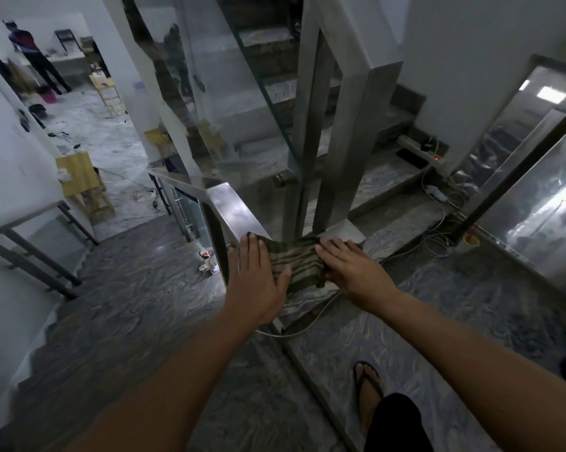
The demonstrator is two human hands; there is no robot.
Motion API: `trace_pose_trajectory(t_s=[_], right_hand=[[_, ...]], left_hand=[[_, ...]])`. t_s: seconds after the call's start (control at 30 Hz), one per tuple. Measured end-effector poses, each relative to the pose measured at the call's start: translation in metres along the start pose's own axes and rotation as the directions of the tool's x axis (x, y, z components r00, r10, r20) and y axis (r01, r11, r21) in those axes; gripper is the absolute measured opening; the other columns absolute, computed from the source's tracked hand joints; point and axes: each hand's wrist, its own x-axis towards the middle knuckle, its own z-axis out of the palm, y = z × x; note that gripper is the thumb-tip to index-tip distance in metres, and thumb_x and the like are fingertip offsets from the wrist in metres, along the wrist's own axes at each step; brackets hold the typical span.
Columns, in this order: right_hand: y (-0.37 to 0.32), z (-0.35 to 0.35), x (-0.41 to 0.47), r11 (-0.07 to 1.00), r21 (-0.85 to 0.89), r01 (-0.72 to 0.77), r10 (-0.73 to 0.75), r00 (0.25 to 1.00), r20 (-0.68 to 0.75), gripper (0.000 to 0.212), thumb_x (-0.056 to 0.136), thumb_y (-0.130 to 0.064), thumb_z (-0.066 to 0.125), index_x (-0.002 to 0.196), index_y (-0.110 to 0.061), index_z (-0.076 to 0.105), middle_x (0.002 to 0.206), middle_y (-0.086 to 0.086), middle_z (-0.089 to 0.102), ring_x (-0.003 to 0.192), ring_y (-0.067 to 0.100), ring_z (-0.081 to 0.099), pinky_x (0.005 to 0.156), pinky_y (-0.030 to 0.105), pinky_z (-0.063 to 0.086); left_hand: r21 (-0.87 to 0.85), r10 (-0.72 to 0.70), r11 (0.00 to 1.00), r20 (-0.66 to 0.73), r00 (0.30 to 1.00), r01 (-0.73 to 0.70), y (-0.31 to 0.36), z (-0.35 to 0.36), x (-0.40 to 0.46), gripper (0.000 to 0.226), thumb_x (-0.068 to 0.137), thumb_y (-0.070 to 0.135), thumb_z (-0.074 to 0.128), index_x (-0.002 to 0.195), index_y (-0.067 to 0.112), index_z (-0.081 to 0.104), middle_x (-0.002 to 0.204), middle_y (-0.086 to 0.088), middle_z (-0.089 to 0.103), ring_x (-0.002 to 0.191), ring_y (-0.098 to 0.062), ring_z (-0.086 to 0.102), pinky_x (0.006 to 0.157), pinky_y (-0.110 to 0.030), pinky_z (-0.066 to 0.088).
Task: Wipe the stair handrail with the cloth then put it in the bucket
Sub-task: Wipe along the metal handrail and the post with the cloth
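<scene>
Steel, flat-topped and brushed, the stair handrail (pixel 232 210) runs from centre-left toward the near middle, beside a tall glass panel (pixel 209 102). Draped across its near end lies the dark green striped cloth (pixel 296 261). Left hand (pixel 258 282) presses the cloth's left side, fingers spread flat; right hand (pixel 350 269) presses its right side, fingers extended, not gripping.

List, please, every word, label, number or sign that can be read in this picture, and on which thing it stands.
None can be read.
The green striped cloth under the left hand and right hand has stripes only.
The shiny steel handrail shows no marking.
The white power strip is too small to show any text.
</scene>
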Motion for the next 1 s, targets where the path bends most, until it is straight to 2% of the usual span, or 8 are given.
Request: trace_pose_trajectory(t_s=[0.13,0.23,0.33,0.43,0.57,0.7,0.83,1.0], right_hand=[[0.019,0.0,0.003,0.998,0.06,-0.013,0.017,0.998,-0.06,0.054,0.08,-0.007,0.069,0.131,-0.004,0.053,0.136,0.02,0.054,0.124,0.042,0.05,0.103,0.056,0.037],[0.032,0.003,0.004,0.994,0.109,-0.016,0.026,0.996,-0.09,0.052,0.077,-0.003,0.07,0.128,-0.002,0.056,0.133,0.023,0.056,0.122,0.046,0.051,0.104,0.055,0.034],[0.043,0.005,0.004,0.992,0.125,-0.005,0.018,0.994,-0.109,0.053,0.075,0.001,0.071,0.126,-0.001,0.057,0.132,0.023,0.056,0.122,0.046,0.051,0.104,0.054,0.03],[0.055,0.006,0.003,0.989,0.145,-0.018,0.036,0.992,-0.12,0.053,0.076,0.004,0.068,0.127,-0.001,0.055,0.135,0.022,0.053,0.127,0.044,0.046,0.107,0.055,0.03],[0.071,0.006,0.006,0.99,0.138,-0.037,0.054,0.99,-0.127,0.051,0.074,0.009,0.068,0.124,0.002,0.057,0.133,0.025,0.055,0.121,0.047,0.051,0.104,0.055,0.029],[0.083,0.006,0.008,0.993,0.112,-0.043,0.056,0.992,-0.116,0.052,0.075,0.011,0.066,0.126,0.002,0.056,0.134,0.024,0.054,0.12,0.044,0.053,0.105,0.05,0.03],[0.092,0.005,0.007,0.991,0.115,-0.073,0.085,0.991,-0.105,0.055,0.077,0.011,0.063,0.13,-0.001,0.053,0.132,0.022,0.057,0.12,0.039,0.055,0.106,0.046,0.034],[0.098,-0.005,0.009,0.989,0.138,-0.046,0.057,0.995,-0.081,0.046,0.083,-0.008,0.062,0.128,-0.014,0.057,0.117,0.011,0.07,0.096,0.028,0.07,0.081,0.04,0.057]], left_hand=[[0.046,0.018,0.999,0.013,1.0,-0.019,0.03,0.001,-0.008,0.078,0.096,0.05,0.022,0.149,-0.004,0.003,0.159,-0.025,-0.002,0.148,-0.034,-0.008,0.12,-0.044,-0.007],[0.118,0.051,0.992,-0.01,0.999,-0.049,0.047,0.005,-0.011,0.068,0.095,0.034,0.012,0.146,-0.011,0.014,0.155,-0.034,0.01,0.146,-0.043,0.007,0.118,-0.048,-0.001],[0.175,0.09,0.982,-0.114,0.989,-0.07,0.055,0.011,-0.007,0.064,0.092,0.023,0.011,0.139,-0.014,0.033,0.147,-0.037,0.031,0.139,-0.046,0.03,0.116,-0.05,0.017],[0.165,0.096,0.982,-0.011,0.995,-0.093,0.066,0.014,0.0,0.056,0.097,0.017,0.02,0.144,-0.013,0.016,0.152,-0.037,0.016,0.144,-0.045,0.016,0.119,-0.049,0.01],[0.215,0.129,0.97,-0.065,0.989,-0.113,0.084,0.02,0.014,0.056,0.094,0.014,0.02,0.142,-0.014,0.024,0.15,-0.036,0.024,0.142,-0.045,0.024,0.119,-0.049,0.018],[0.254,0.144,0.955,0.057,0.988,-0.154,0.099,0.023,0.025,0.059,0.099,0.02,0.028,0.145,-0.012,0.008,0.155,-0.034,0.007,0.146,-0.043,0.007,0.121,-0.05,0.006],[0.256,0.201,0.944,0.054,0.978,-0.208,0.109,0.026,0.032,0.064,0.099,0.023,0.035,0.147,-0.01,0.008,0.156,-0.032,0.008,0.147,-0.042,0.007,0.121,-0.05,0.006],[0.256,0.208,0.941,0.069,0.976,-0.219,0.123,0.025,0.04,0.06,0.1,0.02,0.035,0.147,-0.009,0.01,0.157,-0.03,0.009,0.147,-0.041,0.006,0.12,-0.048,0.002]])
